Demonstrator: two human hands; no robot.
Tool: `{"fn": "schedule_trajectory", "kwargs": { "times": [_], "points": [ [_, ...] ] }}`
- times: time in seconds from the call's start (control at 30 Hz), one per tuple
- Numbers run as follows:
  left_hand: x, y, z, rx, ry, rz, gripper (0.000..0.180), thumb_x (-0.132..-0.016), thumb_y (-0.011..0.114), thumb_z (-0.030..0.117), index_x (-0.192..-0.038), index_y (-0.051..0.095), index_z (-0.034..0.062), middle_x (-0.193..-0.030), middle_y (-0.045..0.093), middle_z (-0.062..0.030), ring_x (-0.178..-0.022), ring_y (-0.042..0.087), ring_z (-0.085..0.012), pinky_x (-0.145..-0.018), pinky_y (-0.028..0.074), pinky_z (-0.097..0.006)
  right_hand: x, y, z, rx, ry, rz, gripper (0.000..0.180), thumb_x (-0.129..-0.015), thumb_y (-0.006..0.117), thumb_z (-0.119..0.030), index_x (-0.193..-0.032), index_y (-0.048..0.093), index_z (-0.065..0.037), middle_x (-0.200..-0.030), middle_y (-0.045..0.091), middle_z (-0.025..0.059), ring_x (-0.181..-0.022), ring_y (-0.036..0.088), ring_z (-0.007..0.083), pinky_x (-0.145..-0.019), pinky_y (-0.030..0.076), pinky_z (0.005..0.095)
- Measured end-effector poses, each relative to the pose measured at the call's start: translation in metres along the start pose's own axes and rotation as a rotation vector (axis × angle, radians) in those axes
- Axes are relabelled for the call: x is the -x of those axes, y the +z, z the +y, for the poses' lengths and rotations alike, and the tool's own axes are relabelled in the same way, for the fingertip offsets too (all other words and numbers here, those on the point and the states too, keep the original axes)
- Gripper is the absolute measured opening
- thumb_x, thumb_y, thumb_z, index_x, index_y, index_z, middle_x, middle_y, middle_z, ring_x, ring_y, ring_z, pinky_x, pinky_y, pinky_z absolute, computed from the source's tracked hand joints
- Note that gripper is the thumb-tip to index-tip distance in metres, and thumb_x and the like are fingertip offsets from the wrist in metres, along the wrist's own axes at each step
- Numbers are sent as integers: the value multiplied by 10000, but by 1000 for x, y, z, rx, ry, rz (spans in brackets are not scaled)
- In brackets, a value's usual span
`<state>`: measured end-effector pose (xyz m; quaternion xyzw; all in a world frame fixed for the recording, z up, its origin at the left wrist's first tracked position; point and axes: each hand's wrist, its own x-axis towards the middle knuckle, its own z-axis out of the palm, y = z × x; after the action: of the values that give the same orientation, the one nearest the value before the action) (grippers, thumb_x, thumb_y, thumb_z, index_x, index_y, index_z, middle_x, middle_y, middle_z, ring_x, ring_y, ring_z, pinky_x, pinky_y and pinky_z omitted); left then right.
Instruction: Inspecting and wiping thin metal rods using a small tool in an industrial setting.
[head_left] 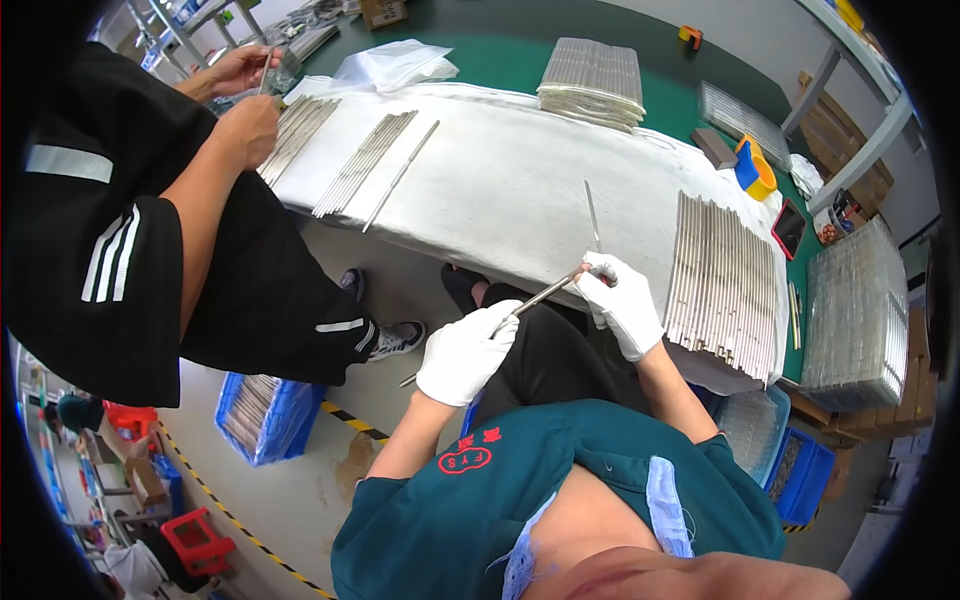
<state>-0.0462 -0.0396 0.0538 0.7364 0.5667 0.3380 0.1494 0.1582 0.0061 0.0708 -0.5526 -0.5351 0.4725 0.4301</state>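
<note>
Both my hands wear white gloves. My left hand [466,352] grips the near end of a thin metal rod [537,298] above my lap. My right hand [620,300] pinches the same rod's far end at the edge of the white-covered table [500,190]. Just right of my right hand lies a wide row of several similar metal rods [722,285]. One single rod [592,212] lies on the white cover beyond my right hand.
A person in black stands at the left, one hand [245,128] on more rods [362,160] at the table's far end. A stack of flat packs [592,85] sits at the back, clear trays [855,315] at right, and a blue bin [258,415] on the floor.
</note>
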Motion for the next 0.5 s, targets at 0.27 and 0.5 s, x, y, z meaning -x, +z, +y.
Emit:
{"fn": "schedule_trajectory", "kwargs": {
  "times": [0.27, 0.5],
  "points": [
    [-4, 2, -1, -5, 10, -36, 233, -831, 553, 275, -1041, 617, 197, -757, 628, -63, -614, 606, -277, -570, 499, -370, -1, -2, 6, -7, 15, -5, 256, -791, 653, -213, -925, 609, 1, -652, 519, 9, -572, 431, 55, -527, 382, 215],
    [-9, 21, -18, -50, 102, 19, 196, -813, 573, 250, -992, 623, 191, -729, 631, -48, -560, 604, -265, -512, 506, -360, -8, -2, 12, -117, 141, -26, 226, -811, 640, -189, -935, 603, -3, -575, 473, -15, -453, 394, 33, -410, 322, 206]
  ]
}}
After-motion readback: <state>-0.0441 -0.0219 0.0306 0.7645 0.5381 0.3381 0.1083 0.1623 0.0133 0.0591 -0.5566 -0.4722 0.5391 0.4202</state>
